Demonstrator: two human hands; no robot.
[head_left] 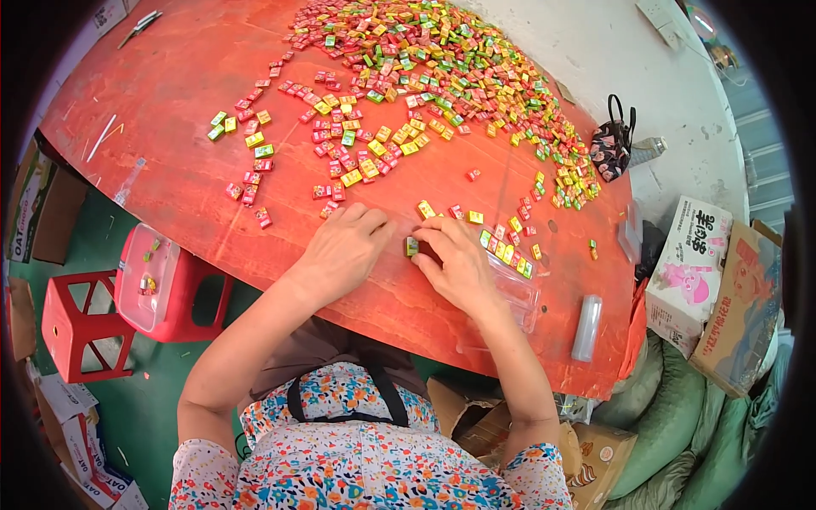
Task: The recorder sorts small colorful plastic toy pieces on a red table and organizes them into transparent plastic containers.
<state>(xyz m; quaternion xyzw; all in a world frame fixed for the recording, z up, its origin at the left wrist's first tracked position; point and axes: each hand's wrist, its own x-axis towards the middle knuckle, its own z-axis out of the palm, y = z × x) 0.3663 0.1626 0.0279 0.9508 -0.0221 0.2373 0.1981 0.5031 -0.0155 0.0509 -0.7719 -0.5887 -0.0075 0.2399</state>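
Note:
Many small candy-sized boxes in red, yellow and green lie on a red table [280,183]. My right hand [459,263] curls near the front of the table, thumb and fingers about a small green-and-yellow box [411,246]. My left hand [344,251] rests low on the tabletop beside it, fingers stretched forward, the fingertips by a small red box [329,209]. Just beyond the right hand are a yellow box [425,209] and a red box [456,211]. To its right, a row of boxes [507,253] lies at the end of a clear plastic tray [517,297].
A large pile of boxes [450,51] covers the far side. A dark floral bag [612,144] stands at the right, and a clear plastic roll [586,327] lies near the right edge. Red stools [64,327] and a pink tub [140,293] sit left; cartons [688,272] stand right.

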